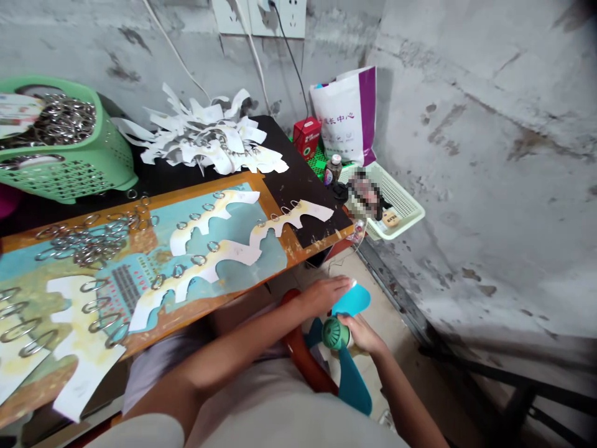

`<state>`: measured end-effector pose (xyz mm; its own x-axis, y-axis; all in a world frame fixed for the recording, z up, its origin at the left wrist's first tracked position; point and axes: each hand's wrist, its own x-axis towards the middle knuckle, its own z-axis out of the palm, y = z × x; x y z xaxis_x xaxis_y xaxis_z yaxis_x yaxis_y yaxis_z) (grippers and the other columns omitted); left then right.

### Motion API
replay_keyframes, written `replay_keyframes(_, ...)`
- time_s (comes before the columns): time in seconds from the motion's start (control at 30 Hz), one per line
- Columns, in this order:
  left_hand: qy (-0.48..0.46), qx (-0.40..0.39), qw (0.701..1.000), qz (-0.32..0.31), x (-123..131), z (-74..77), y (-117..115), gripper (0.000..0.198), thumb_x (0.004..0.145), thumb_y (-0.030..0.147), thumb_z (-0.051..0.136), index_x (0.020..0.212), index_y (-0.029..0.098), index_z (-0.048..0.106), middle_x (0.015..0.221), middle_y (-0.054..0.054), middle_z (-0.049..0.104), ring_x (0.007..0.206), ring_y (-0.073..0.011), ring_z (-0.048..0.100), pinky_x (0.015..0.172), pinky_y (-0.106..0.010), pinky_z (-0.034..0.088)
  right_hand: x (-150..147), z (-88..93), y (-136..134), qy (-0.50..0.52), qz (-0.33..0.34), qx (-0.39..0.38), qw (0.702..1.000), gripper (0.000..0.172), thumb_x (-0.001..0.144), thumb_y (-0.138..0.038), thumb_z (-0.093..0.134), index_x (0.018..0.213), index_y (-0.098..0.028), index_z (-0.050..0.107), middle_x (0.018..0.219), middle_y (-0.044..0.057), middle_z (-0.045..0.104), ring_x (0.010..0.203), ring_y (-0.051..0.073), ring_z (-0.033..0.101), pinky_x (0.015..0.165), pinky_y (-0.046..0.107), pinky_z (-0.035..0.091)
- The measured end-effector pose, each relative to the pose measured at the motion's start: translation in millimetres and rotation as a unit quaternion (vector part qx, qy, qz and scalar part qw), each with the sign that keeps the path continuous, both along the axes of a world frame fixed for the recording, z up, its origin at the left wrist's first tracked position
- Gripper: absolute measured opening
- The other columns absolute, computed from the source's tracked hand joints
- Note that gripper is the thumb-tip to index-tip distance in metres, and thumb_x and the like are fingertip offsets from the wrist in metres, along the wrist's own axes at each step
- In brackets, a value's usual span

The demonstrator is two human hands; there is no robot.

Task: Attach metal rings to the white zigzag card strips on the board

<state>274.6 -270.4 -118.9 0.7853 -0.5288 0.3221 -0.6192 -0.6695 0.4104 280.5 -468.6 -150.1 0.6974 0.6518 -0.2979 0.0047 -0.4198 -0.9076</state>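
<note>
Below the table edge, my right hand (362, 333) grips a small fan (336, 333) by its green hub; its teal blades spread up and down from the hub. My left hand (326, 291) reaches across with its fingers stretched flat, touching the upper teal blade (353, 300). On the table lie white paper strips (219, 252) with metal rings threaded along their edges, resting on a colourful printed board (261, 186).
A green basket (84, 165) full of metal rings stands at the back left, loose rings (88, 239) in front of it. A heap of white paper offcuts (209, 140) lies behind. A white tray (401, 208), red box (306, 137) and purple-white bag (347, 115) sit by the concrete wall.
</note>
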Motion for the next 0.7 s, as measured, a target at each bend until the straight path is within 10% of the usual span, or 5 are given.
replay_keyframes(0.17,-0.018,-0.018,0.999,-0.041,-29,-3.3,4,0.035,0.098,0.017,0.041,0.131,0.013,0.052,0.133,-0.009,0.060,0.131,-0.0143,0.048,0.112,-0.027,0.040,-1,-1.5,0,0.009,-0.021,-0.003,1.000,0.031,0.087,-0.042,0.044,0.097,-0.021,0.065,0.108,0.009,0.066,0.110,0.028,0.053,0.106,0.045,0.035)
replay_keyframes(0.7,0.027,-0.005,0.999,-0.017,-7,-6.2,15,0.035,0.095,0.011,0.043,0.130,0.009,0.052,0.133,-0.013,0.059,0.128,-0.0181,0.052,0.109,-0.030,0.043,-2,5.7,8,0.043,-0.017,0.002,0.999,0.033,0.088,-0.047,0.045,0.089,-0.020,0.064,0.097,0.005,0.068,0.100,0.026,0.056,0.101,0.041,0.041)
